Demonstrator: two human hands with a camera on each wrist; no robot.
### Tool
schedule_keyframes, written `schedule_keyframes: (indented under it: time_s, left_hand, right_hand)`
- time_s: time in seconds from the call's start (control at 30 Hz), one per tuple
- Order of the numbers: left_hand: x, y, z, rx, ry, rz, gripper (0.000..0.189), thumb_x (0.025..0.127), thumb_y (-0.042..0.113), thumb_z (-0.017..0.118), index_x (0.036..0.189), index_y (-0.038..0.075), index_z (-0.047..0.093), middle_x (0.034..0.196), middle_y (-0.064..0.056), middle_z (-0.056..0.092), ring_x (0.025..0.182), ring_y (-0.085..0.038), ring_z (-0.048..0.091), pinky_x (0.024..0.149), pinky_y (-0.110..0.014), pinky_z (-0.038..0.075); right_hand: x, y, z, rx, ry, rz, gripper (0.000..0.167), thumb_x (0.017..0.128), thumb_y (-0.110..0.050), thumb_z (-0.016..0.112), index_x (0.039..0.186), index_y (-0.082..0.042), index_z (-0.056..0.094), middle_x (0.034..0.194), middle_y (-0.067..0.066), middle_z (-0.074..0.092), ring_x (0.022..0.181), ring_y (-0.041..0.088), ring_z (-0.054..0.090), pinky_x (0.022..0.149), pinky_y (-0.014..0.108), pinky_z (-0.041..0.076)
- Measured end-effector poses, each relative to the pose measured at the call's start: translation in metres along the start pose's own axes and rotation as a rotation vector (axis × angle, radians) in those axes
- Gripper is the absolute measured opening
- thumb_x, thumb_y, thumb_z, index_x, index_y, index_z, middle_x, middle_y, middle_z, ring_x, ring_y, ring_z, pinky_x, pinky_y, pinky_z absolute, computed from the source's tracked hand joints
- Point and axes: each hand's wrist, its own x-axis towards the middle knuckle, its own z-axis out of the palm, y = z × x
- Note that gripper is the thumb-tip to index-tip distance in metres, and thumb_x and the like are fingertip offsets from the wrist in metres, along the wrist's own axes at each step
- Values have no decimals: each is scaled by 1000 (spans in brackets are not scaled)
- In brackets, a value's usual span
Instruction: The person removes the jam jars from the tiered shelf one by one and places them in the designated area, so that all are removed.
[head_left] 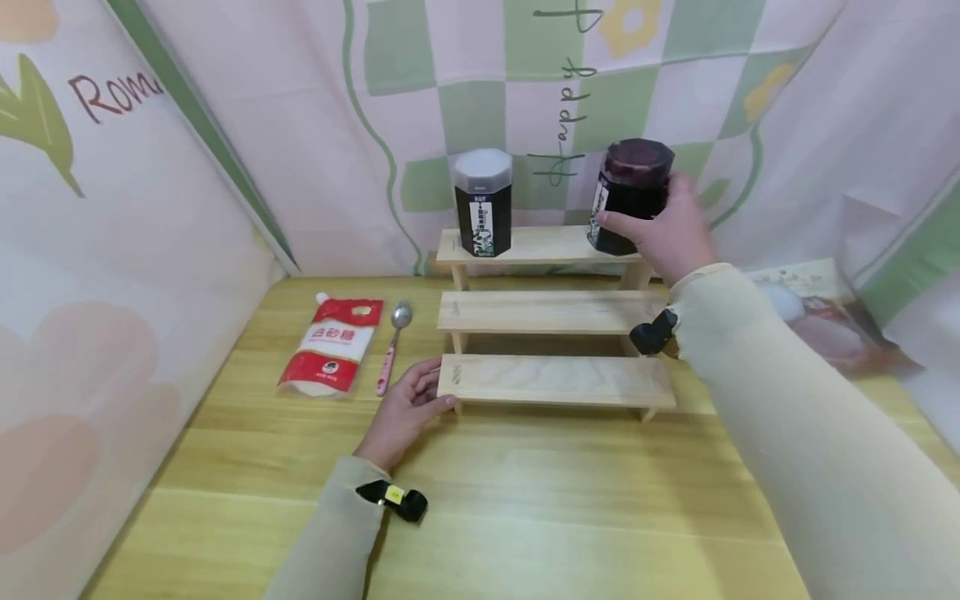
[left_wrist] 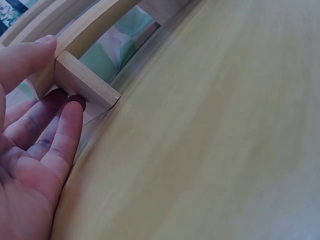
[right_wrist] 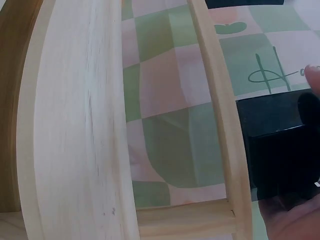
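Observation:
A three-step wooden rack (head_left: 555, 379) stands on the table. My right hand (head_left: 678, 233) grips a dark octagonal jar (head_left: 637, 196) with a purplish lid at the right end of the top step. In the right wrist view the jar (right_wrist: 282, 150) shows beside the top board, with fingers around it. A second dark jar (head_left: 483, 208), with a pale lid and a white label, stands on that step's left end. My left hand (head_left: 405, 408) holds the left end of the lowest step, thumb by the board edge and fingers (left_wrist: 67, 132) underneath against the leg.
Left of the rack lie a red and white sugar bag (head_left: 330, 346) and a spoon (head_left: 393, 346) with a pink handle. A clear plastic package (head_left: 825, 325) lies at the right, partly behind my right sleeve. A patterned curtain (head_left: 472, 117) hangs close behind the rack.

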Motion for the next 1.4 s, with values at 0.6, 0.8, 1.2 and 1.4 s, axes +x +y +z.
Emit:
schedule_keyframes:
  time_s: [0.6,0.8,1.2,1.4]
  left_hand:
    - [1,0,0,-28,-9,41,61,90,14,76,145,15,49,136,-6,63,123,-23,59,107,-40,46]
    - [0,2,0,-35,-10,26,62,90,15,77,145,15,48,136,-5,63,122,-23,59,106,-40,47]
    - [0,-1,0,-22,-9,22,64,89,19,78,145,16,49,136,-3,63,119,-22,60,101,-35,50]
    - [0,-2,1,-32,-1,22,63,89,16,77,145,15,49,134,-4,64,117,-22,61,98,-32,52]
  right_hand:
    - [-19,6,-3,10,78,-12,96,81,-52,80,155,-18,28,156,9,38,141,26,37,117,46,32]
    - [-31,13,-10,12,75,-25,95,82,-51,80,156,-19,30,155,10,40,140,27,39,116,48,32]
    - [-67,39,-19,83,230,-117,78,80,-33,86,145,-20,45,141,7,54,129,17,50,112,36,39]
    - [-81,48,-22,73,267,-78,79,80,-32,86,146,-21,44,143,5,53,132,16,49,111,34,40]
